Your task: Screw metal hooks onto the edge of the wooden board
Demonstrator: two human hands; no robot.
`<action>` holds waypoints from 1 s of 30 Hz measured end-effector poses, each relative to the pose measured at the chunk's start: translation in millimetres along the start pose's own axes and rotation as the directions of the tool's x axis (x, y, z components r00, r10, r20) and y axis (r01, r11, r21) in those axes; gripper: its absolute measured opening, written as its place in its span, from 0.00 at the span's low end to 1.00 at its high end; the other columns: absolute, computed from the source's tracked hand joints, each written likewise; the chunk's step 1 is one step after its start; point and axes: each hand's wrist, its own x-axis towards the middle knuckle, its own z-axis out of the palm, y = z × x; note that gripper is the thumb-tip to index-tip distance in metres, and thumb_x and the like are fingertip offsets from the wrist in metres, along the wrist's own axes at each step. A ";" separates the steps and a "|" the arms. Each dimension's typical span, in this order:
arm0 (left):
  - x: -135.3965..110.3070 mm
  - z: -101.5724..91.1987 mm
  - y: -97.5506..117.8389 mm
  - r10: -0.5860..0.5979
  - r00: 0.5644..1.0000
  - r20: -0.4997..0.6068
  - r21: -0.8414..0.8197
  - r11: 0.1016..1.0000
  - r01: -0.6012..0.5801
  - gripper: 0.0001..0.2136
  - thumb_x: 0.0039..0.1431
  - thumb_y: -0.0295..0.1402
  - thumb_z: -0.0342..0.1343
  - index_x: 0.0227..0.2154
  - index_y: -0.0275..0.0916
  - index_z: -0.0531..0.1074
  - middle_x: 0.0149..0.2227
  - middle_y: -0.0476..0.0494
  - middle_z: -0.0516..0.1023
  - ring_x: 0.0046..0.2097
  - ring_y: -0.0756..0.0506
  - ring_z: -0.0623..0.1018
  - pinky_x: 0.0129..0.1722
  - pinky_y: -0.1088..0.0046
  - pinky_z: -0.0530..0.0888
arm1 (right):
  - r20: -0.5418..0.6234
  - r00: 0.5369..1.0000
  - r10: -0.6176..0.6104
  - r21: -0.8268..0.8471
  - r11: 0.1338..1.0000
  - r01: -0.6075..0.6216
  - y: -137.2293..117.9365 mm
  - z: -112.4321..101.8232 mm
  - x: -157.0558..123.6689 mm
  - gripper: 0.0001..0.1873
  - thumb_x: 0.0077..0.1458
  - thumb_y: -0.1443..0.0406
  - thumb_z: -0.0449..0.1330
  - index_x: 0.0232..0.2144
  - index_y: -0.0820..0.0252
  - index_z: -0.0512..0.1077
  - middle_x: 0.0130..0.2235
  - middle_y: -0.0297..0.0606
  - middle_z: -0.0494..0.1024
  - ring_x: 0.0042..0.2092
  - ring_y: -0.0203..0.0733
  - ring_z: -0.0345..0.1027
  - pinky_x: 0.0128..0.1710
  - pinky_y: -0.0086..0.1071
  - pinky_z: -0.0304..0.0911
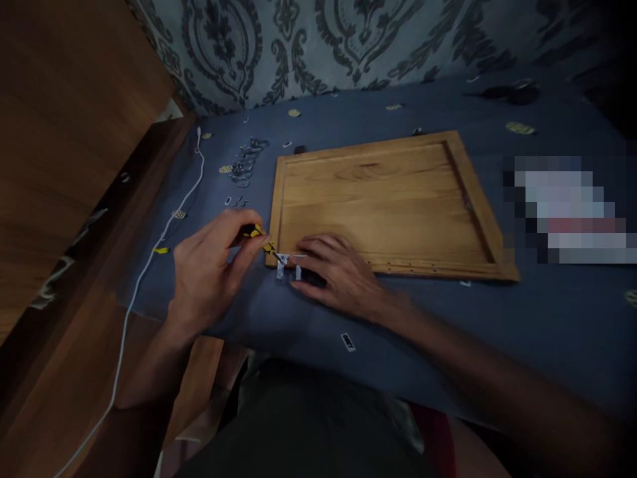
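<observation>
My left hand [212, 265] pinches a yellow-and-black screwdriver [256, 232] between thumb and fingers, its shaft slanting down to the right. The tip meets a small metal bracket [281, 264] at the near left corner of a framed wooden panel [368, 199]. From the other side, my right hand [343, 275] steadies the bracket against the panel's near edge, thumb below and fingers on top. Part of the bracket is hidden by those fingers. Whether a screw sits under the tip is too small to tell. The panel lies flat on a dark blue cloth [408, 338].
Several metal hardware pieces [243, 162] lie left of the panel, with small screws [241, 201] nearer me. A white cable [134, 295] runs down the left side. Dark-handled scissors [520, 91] rest at the back right. A blurred-out item [567, 206] lies right of the panel.
</observation>
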 end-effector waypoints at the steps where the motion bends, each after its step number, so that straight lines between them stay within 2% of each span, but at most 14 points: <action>1: -0.2 0.0 0.0 0.004 1.000 -0.001 0.001 1.000 -0.004 0.02 0.68 0.35 0.60 0.41 0.46 0.75 0.37 0.54 0.82 0.36 0.50 0.82 0.41 0.76 0.81 | 0.001 1.000 0.002 0.003 1.000 -0.002 0.0 -0.1 -0.1 0.19 0.66 0.53 0.62 0.52 0.56 0.79 0.52 0.48 0.80 0.56 0.55 0.70 0.57 0.50 0.64; 7: -1.3 0.8 -2.6 0.008 1.000 -0.012 -0.026 1.000 -0.008 0.02 0.68 0.34 0.60 0.41 0.46 0.75 0.36 0.54 0.82 0.35 0.50 0.82 0.39 0.75 0.81 | -0.007 1.000 0.010 0.006 1.000 -0.010 -0.2 0.2 0.3 0.18 0.65 0.53 0.63 0.52 0.55 0.79 0.52 0.47 0.80 0.56 0.55 0.70 0.57 0.50 0.65; 11: -0.6 -5.1 -0.4 -0.018 1.000 -0.022 -0.031 0.999 0.018 0.02 0.67 0.35 0.62 0.41 0.47 0.77 0.37 0.55 0.83 0.35 0.51 0.82 0.39 0.75 0.82 | -0.030 0.999 -0.015 -0.002 1.000 0.015 0.5 0.5 -0.2 0.18 0.66 0.54 0.63 0.51 0.57 0.80 0.51 0.47 0.80 0.55 0.55 0.71 0.57 0.50 0.65; 17: 2.3 -20.6 11.0 -0.121 0.962 -0.247 -0.138 0.986 0.089 0.04 0.65 0.32 0.64 0.41 0.48 0.78 0.38 0.55 0.82 0.40 0.49 0.83 0.41 0.71 0.83 | -0.032 0.999 -0.005 0.016 1.000 0.006 0.1 0.8 -0.8 0.18 0.66 0.54 0.63 0.52 0.54 0.80 0.52 0.46 0.80 0.56 0.54 0.71 0.58 0.50 0.65; 20: 1.0 -18.7 8.6 -0.135 0.959 -0.247 -0.171 0.981 0.094 0.05 0.65 0.31 0.64 0.42 0.48 0.78 0.39 0.55 0.82 0.40 0.49 0.83 0.41 0.71 0.84 | -0.022 1.000 0.006 0.031 1.000 -0.005 -0.7 -0.2 -0.1 0.17 0.65 0.55 0.64 0.52 0.55 0.80 0.52 0.47 0.80 0.56 0.55 0.71 0.58 0.50 0.65; 25: -6.0 -9.7 -3.7 -0.078 0.976 -0.205 -0.057 0.996 0.068 0.05 0.64 0.30 0.65 0.41 0.46 0.78 0.37 0.56 0.82 0.36 0.52 0.83 0.39 0.75 0.84 | -0.040 0.999 0.019 0.066 0.998 -0.016 -0.3 0.7 0.3 0.17 0.64 0.55 0.65 0.51 0.53 0.81 0.53 0.46 0.81 0.56 0.55 0.72 0.58 0.51 0.66; 30: -12.5 -8.9 -9.3 -0.157 0.963 -0.220 -0.107 0.985 0.136 0.03 0.65 0.33 0.64 0.41 0.47 0.78 0.37 0.54 0.82 0.38 0.51 0.83 0.39 0.75 0.84 | -0.067 0.997 0.034 0.111 0.994 -0.026 0.0 -0.5 0.1 0.22 0.66 0.51 0.61 0.55 0.57 0.77 0.52 0.49 0.81 0.56 0.55 0.73 0.57 0.53 0.68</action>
